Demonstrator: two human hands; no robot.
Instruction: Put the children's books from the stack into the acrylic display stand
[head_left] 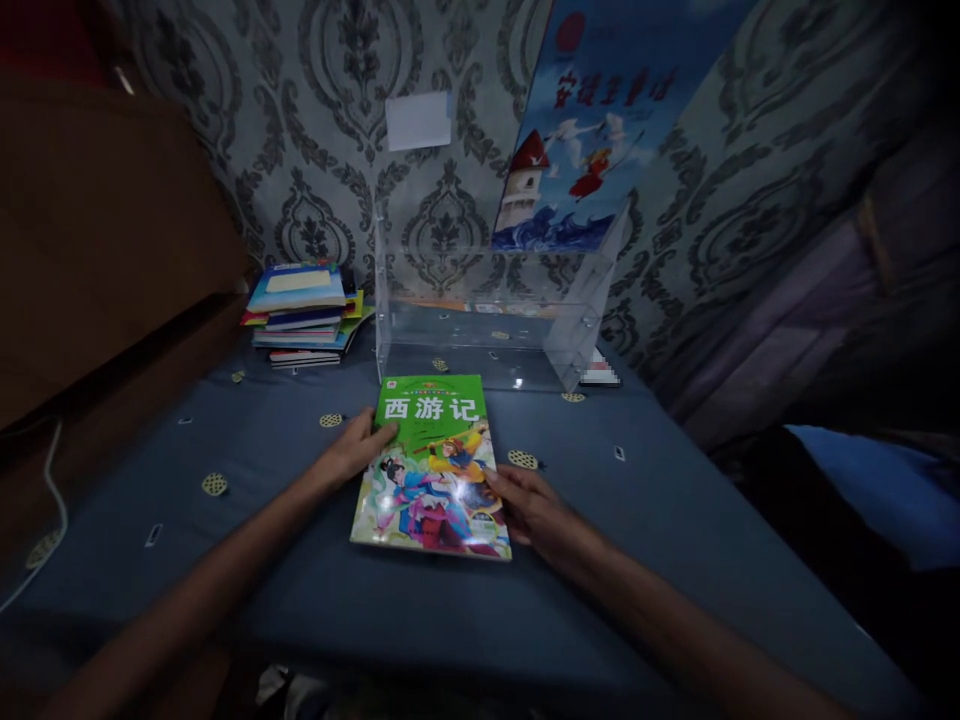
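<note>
A green picture book (431, 465) with a colourful cartoon cover lies flat on the blue cloth-covered table (660, 500). My left hand (356, 445) grips its left edge near the top, thumb on the cover. My right hand (534, 510) holds the lower right edge, fingers touching the cover. Just beyond the book stands a clear acrylic rack (487, 310), and a tall blue book (592, 130) leans upright inside it against the wall.
A stack of several books (304, 315) sits at the back left of the table. A brown wooden panel (97, 250) rises on the left with a white cable (52, 480) beside it. Patterned wallpaper (330, 150) lies behind; dark fabric (862, 330) hangs at the right.
</note>
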